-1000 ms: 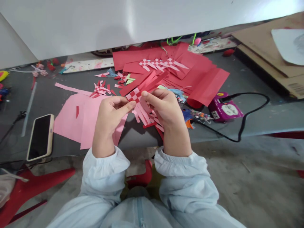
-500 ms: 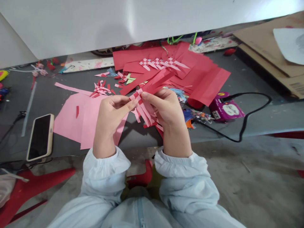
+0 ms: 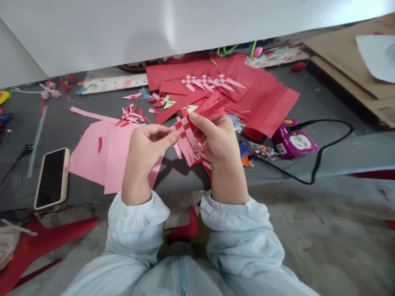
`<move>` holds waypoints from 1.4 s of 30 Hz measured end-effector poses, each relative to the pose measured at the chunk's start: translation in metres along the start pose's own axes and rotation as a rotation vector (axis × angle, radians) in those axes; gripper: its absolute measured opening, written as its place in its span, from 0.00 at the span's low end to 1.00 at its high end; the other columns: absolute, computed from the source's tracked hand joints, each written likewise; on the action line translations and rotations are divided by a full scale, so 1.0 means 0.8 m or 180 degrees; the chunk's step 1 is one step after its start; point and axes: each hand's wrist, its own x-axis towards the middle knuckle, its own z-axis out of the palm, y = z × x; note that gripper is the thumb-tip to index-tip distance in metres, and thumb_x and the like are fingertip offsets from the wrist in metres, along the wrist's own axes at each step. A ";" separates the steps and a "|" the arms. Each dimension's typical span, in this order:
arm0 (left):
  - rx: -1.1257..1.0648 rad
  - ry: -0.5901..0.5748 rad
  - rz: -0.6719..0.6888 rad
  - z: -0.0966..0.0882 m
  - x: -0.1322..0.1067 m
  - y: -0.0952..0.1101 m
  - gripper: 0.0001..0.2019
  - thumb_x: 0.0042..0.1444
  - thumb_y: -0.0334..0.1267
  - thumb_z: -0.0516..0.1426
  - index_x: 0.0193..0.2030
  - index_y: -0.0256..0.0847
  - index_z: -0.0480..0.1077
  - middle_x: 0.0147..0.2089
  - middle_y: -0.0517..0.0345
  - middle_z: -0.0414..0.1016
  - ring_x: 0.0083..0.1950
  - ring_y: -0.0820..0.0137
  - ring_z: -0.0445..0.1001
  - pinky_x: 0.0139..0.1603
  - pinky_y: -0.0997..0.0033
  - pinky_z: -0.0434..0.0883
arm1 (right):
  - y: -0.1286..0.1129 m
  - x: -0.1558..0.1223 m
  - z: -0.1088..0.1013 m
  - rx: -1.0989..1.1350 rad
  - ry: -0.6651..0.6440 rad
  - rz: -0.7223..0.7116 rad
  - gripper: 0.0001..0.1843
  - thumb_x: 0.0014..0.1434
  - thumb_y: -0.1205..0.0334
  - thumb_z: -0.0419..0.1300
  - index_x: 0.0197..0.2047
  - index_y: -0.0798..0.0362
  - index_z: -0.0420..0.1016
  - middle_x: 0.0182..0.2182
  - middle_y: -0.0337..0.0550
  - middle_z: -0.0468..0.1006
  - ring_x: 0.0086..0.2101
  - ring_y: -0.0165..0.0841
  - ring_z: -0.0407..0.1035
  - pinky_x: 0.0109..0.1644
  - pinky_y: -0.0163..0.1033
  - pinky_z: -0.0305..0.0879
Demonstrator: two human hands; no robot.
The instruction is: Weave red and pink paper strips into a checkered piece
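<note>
A woven paper piece (image 3: 184,128) in red and pink checks is held between my two hands above the table. Its left corner is pinched between the thumb and fingers of my left hand (image 3: 148,146). My right hand (image 3: 217,137) grips its upper right side, thumb on top and fingers curled beneath. Loose pink strips hang from its lower side, and red strips stretch to the upper right. Behind it, finished-looking checked pieces (image 3: 203,82) lie on red paper sheets (image 3: 262,90). Pink paper sheets (image 3: 115,164) lie under and left of my left hand.
A phone (image 3: 52,179) lies at the table's left front. To the right stand a purple box (image 3: 293,139) with a black cable (image 3: 321,152) and a cardboard box (image 3: 354,74). Paper scraps (image 3: 131,113) are scattered behind my left hand. A white panel (image 3: 197,24) borders the back.
My right thumb has shifted slightly up and right on the woven paper. More of its checks show between my hands. My left hand keeps its pinch.
</note>
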 end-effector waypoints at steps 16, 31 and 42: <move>-0.0059 -0.0113 0.0141 -0.001 0.001 -0.002 0.12 0.45 0.44 0.72 0.27 0.39 0.78 0.26 0.60 0.78 0.29 0.73 0.76 0.32 0.76 0.74 | -0.004 -0.003 -0.003 -0.0110 -0.0508 0.0134 0.10 0.51 0.55 0.72 0.28 0.51 0.80 0.25 0.35 0.79 0.26 0.27 0.71 0.33 0.35 0.70; 0.0035 0.0060 0.0352 -0.003 -0.005 0.005 0.09 0.49 0.43 0.70 0.30 0.41 0.79 0.29 0.60 0.78 0.30 0.73 0.77 0.34 0.74 0.76 | -0.007 -0.006 -0.006 -0.0430 -0.0432 -0.0295 0.07 0.52 0.58 0.72 0.29 0.50 0.79 0.30 0.34 0.81 0.32 0.28 0.74 0.40 0.36 0.73; -0.0155 -0.0336 0.0909 0.002 -0.008 0.011 0.11 0.47 0.29 0.65 0.30 0.43 0.66 0.32 0.63 0.69 0.33 0.75 0.71 0.35 0.75 0.74 | -0.019 -0.009 -0.016 -0.0689 -0.0725 -0.0265 0.11 0.46 0.57 0.76 0.26 0.49 0.79 0.25 0.35 0.80 0.29 0.31 0.74 0.34 0.38 0.74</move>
